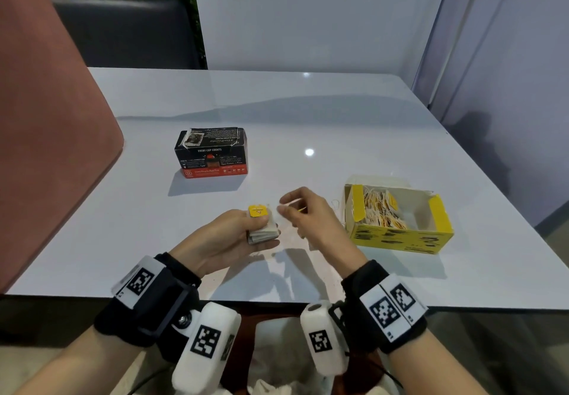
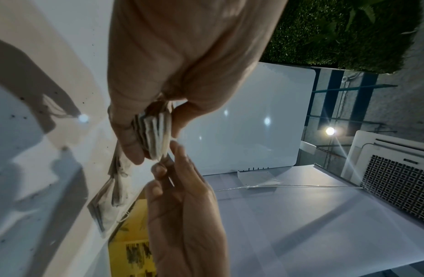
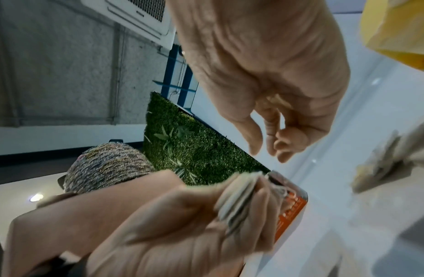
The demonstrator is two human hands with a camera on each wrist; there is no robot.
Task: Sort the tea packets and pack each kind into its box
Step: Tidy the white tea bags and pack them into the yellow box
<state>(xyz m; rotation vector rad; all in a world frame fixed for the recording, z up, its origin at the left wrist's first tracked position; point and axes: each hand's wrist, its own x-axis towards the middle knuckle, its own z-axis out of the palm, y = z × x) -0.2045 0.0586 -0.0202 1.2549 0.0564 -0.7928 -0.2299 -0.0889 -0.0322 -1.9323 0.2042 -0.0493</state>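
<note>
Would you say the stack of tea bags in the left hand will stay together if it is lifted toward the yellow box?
Probably only loosely: the stack of tea bags looks thin and papery, fanning apart at its free edge. The left hand grips one end, so loose bags might slip or flop.

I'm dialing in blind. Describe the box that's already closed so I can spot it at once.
Start at the white table and look toward its far left part, beyond the left hand. The closed box stands there alone. It is black with an orange-red band along its base, unlike the open yellow box of tea packets on the right.
</note>
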